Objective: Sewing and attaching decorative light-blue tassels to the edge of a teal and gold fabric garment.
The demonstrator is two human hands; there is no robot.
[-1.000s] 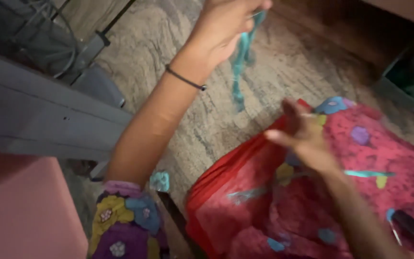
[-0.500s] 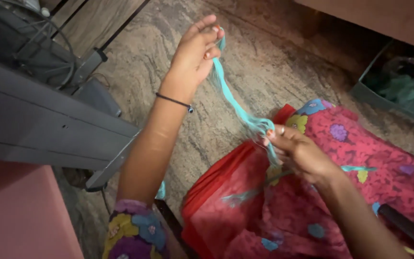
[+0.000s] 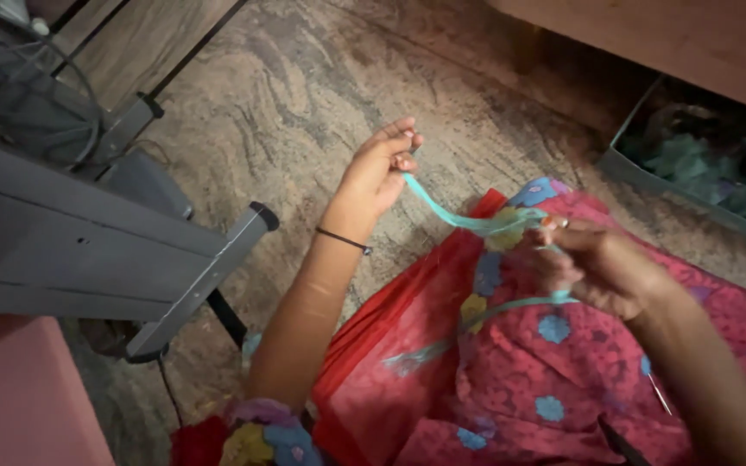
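My left hand (image 3: 379, 168) is raised over the stone floor and pinches one end of a thin teal fabric strip (image 3: 455, 216). A black band circles that wrist. The strip runs right to my right hand (image 3: 602, 263), which grips its other part just above my lap. A looser length of the strip (image 3: 511, 309) trails across the pink and red flowered cloth (image 3: 511, 380) covering my lap. The strip sags slightly between the two hands.
A grey metal stand with a black-capped leg (image 3: 218, 263) fills the left side, with cables behind it. A pink surface (image 3: 19, 397) lies at the lower left. A grey tray of greenish scraps (image 3: 701, 173) sits under a wooden edge at the upper right.
My left hand has come down and nearer to my lap with the strip. My right hand has closed on the strip, and the strip hangs slacker between them.
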